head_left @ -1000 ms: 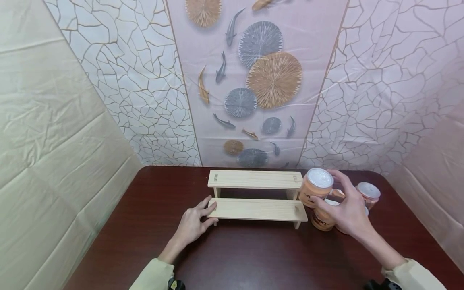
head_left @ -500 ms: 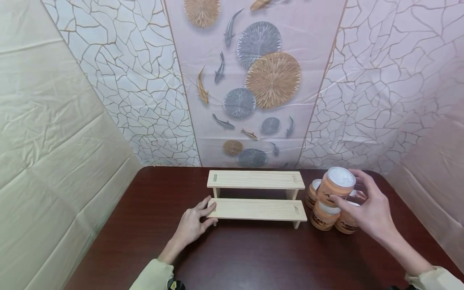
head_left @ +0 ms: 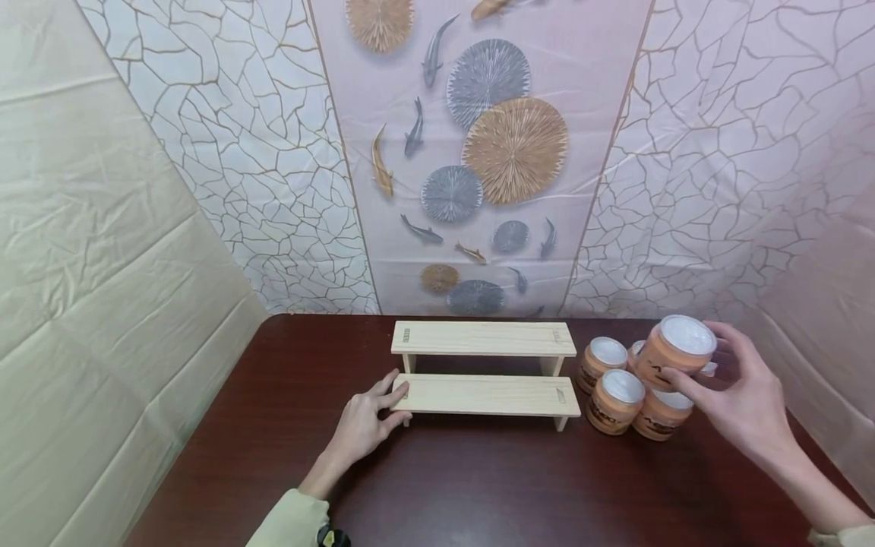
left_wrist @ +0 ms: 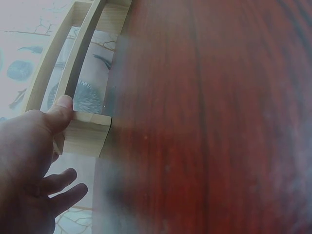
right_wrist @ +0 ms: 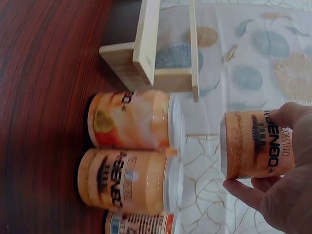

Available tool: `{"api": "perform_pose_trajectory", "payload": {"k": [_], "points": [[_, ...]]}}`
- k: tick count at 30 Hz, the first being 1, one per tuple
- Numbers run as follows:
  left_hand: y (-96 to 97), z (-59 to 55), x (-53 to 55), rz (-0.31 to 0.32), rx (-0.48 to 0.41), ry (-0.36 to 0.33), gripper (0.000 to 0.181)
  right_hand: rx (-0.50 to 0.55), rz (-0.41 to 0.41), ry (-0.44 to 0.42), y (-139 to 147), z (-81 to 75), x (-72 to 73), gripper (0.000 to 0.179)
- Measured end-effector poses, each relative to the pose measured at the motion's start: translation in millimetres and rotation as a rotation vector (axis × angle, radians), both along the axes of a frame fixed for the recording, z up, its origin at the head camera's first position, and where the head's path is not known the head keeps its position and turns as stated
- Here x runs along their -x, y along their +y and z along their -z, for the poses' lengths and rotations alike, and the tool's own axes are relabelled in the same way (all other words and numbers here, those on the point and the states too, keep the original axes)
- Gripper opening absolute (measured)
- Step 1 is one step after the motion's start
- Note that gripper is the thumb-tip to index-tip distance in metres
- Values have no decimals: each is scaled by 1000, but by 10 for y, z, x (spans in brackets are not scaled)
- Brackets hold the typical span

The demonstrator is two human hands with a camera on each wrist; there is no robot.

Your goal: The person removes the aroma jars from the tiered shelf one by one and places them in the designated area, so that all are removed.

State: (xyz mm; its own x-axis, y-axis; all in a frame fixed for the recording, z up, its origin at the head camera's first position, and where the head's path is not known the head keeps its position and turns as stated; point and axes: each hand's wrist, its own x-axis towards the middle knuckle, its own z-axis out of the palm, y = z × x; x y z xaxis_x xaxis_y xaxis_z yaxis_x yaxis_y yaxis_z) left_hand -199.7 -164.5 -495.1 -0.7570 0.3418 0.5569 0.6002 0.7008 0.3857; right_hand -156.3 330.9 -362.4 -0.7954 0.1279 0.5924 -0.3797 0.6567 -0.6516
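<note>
In the head view, my left hand (head_left: 365, 422) pinches the left end of the lower board of a two-step wooden shelf (head_left: 481, 395). Its thumb lies over the board's edge in the left wrist view, with some fingers spread below. My right hand (head_left: 748, 391) grips an orange drink can (head_left: 673, 357) with a pale silver top, thumb on the near side and fingers behind. The can is held up, slightly tilted, over several like cans. Of these, a front can (head_left: 614, 406), its neighbour (head_left: 659, 416) and a rear can (head_left: 600, 363) show best; others are partly hidden behind the held one.
The dark reddish-brown table (head_left: 472, 486) extends in front of the shelf. A patterned cloth (head_left: 478, 228) hangs along its back edge, with plain cloth walls (head_left: 137, 304) on both sides. The standing cans are close to the shelf's right end.
My right hand has carried the held can rightward, away from the shelf's right end and over the group, uncovering the cans at the left. My left hand stays where it was.
</note>
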Motion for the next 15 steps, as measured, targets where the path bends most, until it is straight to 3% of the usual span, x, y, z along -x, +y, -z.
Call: {"api": "perform_pose_trajectory", "payload": {"k": [15], "points": [[-2, -15, -1, 4, -8, -14, 50, 43, 78, -43, 367, 68, -58, 73]]}}
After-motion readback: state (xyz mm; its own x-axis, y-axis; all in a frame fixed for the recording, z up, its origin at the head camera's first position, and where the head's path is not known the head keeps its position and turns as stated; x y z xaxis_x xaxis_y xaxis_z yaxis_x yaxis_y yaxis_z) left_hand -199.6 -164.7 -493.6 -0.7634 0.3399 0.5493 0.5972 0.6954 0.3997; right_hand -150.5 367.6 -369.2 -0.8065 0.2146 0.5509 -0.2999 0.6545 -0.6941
